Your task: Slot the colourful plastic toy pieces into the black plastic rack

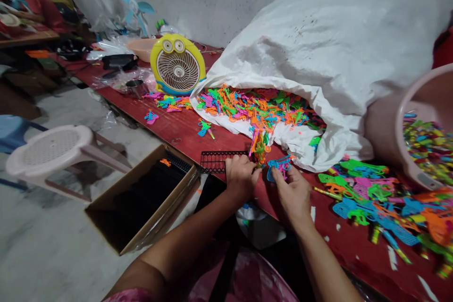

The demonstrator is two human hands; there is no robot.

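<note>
My left hand (242,175) is closed over the right end of a black openwork plastic rack (213,161) on the table edge. Its fingertips lie close to a small heap of orange and green plastic pieces (261,144). Between the thumb and fingers of my right hand (293,194) are small flat plastic toy pieces (279,166), blue and pink. A white sack (247,125) lies open just beyond both hands, and many bright plastic pieces (226,101) fill its mouth. The fingers' undersides are partly hidden.
A cardboard box (141,240) with black racks stands below the table's left edge. Colourful pieces (375,207) and tubes spread over the red table (170,127) at right, beside a pink bucket (385,118). A yellow fan (179,68), a stool (53,148) and another person (40,7) are leftward.
</note>
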